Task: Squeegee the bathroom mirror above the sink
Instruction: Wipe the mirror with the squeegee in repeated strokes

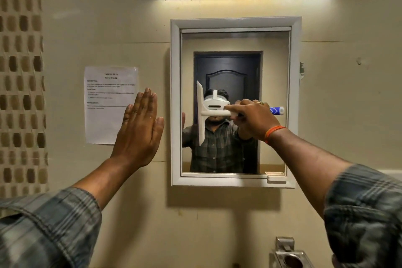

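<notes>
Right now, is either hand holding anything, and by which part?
The right hand grips the squeegee by its handle, blade upright against the mirror. The left hand holds nothing, fingers straight.

Only text is on paper sheet (111, 104) taped to wall left of mirror (235, 102): printed heading and paras too blurred to read; no other labels legible.
</notes>
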